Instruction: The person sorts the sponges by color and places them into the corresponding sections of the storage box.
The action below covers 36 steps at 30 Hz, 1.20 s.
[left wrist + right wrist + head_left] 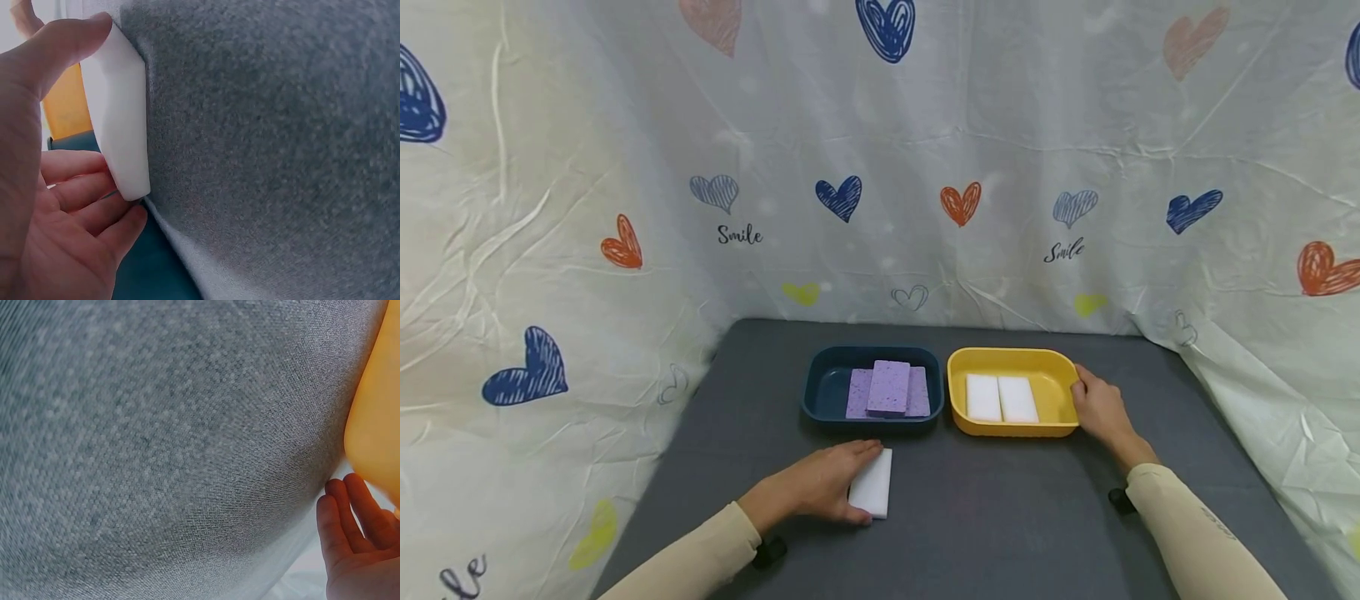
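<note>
My left hand (831, 483) holds a white sponge (872, 485) on the table, thumb at its near end and fingers at its far end. In the left wrist view, the thumb and curled fingers span the sponge (119, 119). My right hand (1103, 407) grips the right end of a yellow tray (1011, 429), its fingers (369, 512) against the outer wall. Two white sponges (1001, 399) lie side by side in that tray. A dark blue tray (823, 387) to its left holds purple speckled sponges, one (889, 388) lying on top of two others.
A dark grey cloth (985, 517) covers the table under both trays. Pale curtains (880, 108) printed with hearts hang behind the table and along its sides. The trays stand near the table's back, with a narrow gap between them.
</note>
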Tool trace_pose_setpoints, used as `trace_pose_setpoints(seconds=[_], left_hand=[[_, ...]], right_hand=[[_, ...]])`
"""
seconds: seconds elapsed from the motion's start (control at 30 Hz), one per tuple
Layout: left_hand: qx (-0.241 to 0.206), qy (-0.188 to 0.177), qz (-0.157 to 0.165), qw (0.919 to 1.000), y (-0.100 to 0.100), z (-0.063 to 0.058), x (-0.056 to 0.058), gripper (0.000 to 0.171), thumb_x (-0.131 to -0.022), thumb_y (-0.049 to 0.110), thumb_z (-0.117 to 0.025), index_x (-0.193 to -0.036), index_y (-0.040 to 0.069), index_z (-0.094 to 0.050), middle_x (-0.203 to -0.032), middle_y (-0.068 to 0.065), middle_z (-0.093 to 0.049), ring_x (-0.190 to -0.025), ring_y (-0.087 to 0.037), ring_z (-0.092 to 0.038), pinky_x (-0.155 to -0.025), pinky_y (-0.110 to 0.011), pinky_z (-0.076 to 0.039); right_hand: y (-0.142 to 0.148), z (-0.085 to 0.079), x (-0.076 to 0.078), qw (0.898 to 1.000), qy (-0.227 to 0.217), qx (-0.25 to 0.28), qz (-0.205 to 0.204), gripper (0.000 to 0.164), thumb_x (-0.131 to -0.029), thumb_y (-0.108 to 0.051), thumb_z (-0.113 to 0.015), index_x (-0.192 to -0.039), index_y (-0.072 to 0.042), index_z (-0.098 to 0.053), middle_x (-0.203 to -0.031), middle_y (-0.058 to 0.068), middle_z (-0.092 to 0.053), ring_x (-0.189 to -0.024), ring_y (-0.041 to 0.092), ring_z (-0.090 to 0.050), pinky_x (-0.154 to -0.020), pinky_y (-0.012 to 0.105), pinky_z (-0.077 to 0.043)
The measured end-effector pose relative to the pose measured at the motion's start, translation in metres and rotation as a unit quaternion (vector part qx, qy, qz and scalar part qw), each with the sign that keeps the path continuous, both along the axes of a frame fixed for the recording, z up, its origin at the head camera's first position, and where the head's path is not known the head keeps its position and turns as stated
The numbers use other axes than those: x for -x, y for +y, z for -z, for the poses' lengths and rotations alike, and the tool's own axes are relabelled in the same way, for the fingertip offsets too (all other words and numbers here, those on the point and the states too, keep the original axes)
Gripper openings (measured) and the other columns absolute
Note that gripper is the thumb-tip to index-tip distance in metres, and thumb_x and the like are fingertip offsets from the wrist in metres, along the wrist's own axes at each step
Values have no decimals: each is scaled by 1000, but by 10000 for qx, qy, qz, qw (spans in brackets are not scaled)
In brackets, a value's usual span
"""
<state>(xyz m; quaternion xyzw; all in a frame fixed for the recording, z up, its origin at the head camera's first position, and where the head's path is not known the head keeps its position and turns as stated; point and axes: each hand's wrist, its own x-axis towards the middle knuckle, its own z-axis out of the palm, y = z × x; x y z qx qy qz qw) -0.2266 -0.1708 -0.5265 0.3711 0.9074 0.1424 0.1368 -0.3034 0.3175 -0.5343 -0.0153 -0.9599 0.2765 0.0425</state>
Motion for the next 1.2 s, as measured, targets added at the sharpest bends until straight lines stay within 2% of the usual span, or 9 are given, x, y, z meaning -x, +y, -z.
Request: trace_pose_setpoints(seconds=[0.13, 0.33, 0.5, 0.67, 0.73, 0.87, 0.93, 1.13, 1.2], left_hand=[[52, 54, -2, 10000, 2, 1, 0, 99, -86, 52, -91, -160, 0, -50, -163, -17, -55, -146, -32, -58, -124, -53, -47], [111, 162, 82, 9998, 9, -3, -1, 97, -85, 52, -91, -158, 1, -53, -160, -15, -59, -142, -29, -61, -122, -50, -50], [200, 330, 388, 9985, 27, -16, 1, 97, -87, 55, -89, -160, 3, -52, -161, -11, -59, -143, -25, -61, -122, -45, -49], [217, 596, 760, 9951, 49, -32, 6, 98, -88, 58, -87, -163, 7, -49, -164, -7, -57, -145, -22, -59, -123, -42, -48], [205, 723, 918, 9929, 58, -38, 9, 98, -89, 59, -86, -163, 7, -48, -164, -7, -56, -145, -22, -59, -123, -41, -49], [145, 899, 1152, 9892, 77, -50, 16, 99, -90, 59, -85, -165, 7, -45, -164, -7, -55, -144, -22, -59, -123, -40, -48], [97, 945, 1188, 9884, 87, -57, 20, 100, -91, 59, -84, -166, 7, -43, -166, -7, -53, -146, -22, -58, -123, -40, -48], [-102, 1069, 983, 9893, 115, -71, 38, 103, -91, 56, -85, -170, 7, -38, -171, -8, -48, -150, -24, -54, -125, -39, -45], [-141, 1113, 879, 9898, 124, -73, 44, 103, -92, 55, -85, -169, 7, -38, -171, -9, -48, -150, -25, -54, -126, -39, -45]], right_hand=[[0, 1, -2, 10000, 1, -16, 46, 57, -113, -19, -34, -164, 6, -43, -148, 36, -62, -92, 36, -69, -85, 52, -58], [2, 1, -3, 10000, -55, 47, 16, 58, -113, -19, -35, -164, 6, -42, -143, 36, -64, -84, 32, -68, -78, 45, -56], [5, 2, -1, 10000, 8, -3, 25, 57, -113, -19, -34, -164, 6, -42, -144, 35, -64, -85, 31, -67, -79, 44, -55], [5, 2, 0, 10000, -45, 24, 38, 57, -113, -20, -35, -164, 5, -43, -130, 32, -70, -77, 27, -64, -72, 39, -52], [4, 2, 0, 10000, -77, 38, 48, 58, -113, -20, -35, -165, 4, -42, -127, 32, -70, -73, 26, -62, -70, 38, -51], [4, 2, 1, 10000, -31, 34, 33, 58, -113, -20, -35, -165, 5, -42, -139, 34, -67, -77, 27, -64, -74, 40, -53], [5, 2, 1, 10000, 7, 36, 25, 58, -113, -20, -35, -164, 5, -43, -138, 34, -67, -77, 27, -64, -74, 40, -53], [5, 2, 4, 10000, 47, 18, 40, 56, -112, -20, -35, -163, 2, -47, -112, 27, -72, -71, 25, -60, -69, 36, -49], [4, 2, 5, 10000, 19, 14, 55, 56, -113, -20, -35, -163, 2, -47, -113, 27, -72, -70, 25, -60, -69, 36, -48]])
